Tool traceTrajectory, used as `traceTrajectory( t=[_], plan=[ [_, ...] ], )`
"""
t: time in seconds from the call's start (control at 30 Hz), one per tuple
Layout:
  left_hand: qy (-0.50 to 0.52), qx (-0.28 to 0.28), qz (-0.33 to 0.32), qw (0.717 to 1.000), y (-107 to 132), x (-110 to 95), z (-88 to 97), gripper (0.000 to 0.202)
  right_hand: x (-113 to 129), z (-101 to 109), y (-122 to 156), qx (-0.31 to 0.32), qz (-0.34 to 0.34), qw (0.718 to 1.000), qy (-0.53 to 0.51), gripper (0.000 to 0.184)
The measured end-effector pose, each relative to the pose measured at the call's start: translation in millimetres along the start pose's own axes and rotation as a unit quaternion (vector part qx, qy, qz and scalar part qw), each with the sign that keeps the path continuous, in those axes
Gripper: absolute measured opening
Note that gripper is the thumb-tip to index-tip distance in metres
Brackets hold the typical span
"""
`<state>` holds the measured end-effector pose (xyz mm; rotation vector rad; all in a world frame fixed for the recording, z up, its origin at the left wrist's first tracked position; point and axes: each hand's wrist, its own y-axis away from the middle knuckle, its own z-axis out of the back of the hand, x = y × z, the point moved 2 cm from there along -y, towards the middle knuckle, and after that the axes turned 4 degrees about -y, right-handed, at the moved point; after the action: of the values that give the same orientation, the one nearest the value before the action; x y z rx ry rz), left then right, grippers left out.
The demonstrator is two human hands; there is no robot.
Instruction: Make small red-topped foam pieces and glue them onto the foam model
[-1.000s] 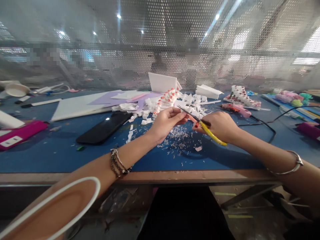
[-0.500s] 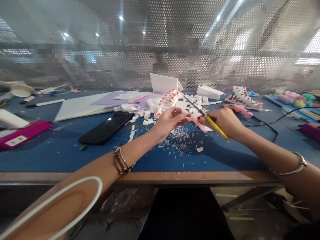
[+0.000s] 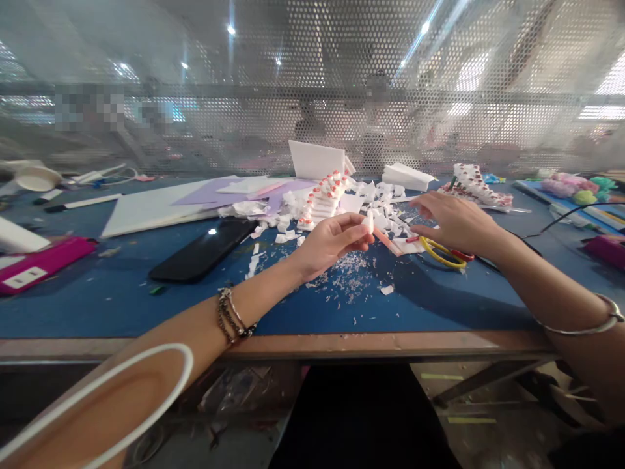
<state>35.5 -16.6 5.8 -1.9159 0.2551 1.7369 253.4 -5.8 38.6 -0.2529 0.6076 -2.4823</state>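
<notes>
My left hand (image 3: 334, 242) is closed, thumb and fingertips pinching a small white piece (image 3: 370, 221) upright. My right hand (image 3: 454, 225) is open, palm down, fingers apart and holding nothing. Just below it lie scissors (image 3: 442, 255) with yellow and red loop handles; their blades are mostly hidden. A peach-coloured strip (image 3: 388, 242) rests on the table between my hands. Behind my left hand stands a white stepped model (image 3: 325, 200) dotted with red. Small white scraps (image 3: 383, 202) surround it, and fine white shavings (image 3: 354, 273) are scattered in front.
A black phone (image 3: 204, 251) lies on the blue table (image 3: 122, 306) to the left, near a magenta device (image 3: 46, 264). White and lilac sheets (image 3: 205, 192) are behind the phone. At the right are a red-spotted white model (image 3: 473, 185), colourful fluffy bits (image 3: 579, 189) and a cable.
My right hand has let go of the scissors, opened and moved slightly right; the scissors now lie on the table. A white piece now shows upright in my left fingertips.
</notes>
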Motion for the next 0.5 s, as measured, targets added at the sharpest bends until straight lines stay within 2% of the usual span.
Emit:
traceTrajectory(
  t=[0.1,0.2,0.33,0.5],
  plan=[
    [-0.016,0.010,-0.002,1.000,2,0,-5.2,0.015,37,0,2,-0.069,0.067,0.986,-0.139,0.058],
    [-0.031,0.021,-0.012,0.999,2,1,-8.1,0.018,60,-4,5,-0.095,0.125,0.972,-0.174,0.049],
    [-0.037,0.020,-0.001,0.999,2,4,-9.0,0.018,63,-10,8,-0.112,0.178,0.962,-0.172,0.023],
    [-0.037,-0.001,0.002,0.999,1,6,-9.2,0.016,60,-12,8,-0.108,0.150,0.958,-0.217,0.014]
  ],
)
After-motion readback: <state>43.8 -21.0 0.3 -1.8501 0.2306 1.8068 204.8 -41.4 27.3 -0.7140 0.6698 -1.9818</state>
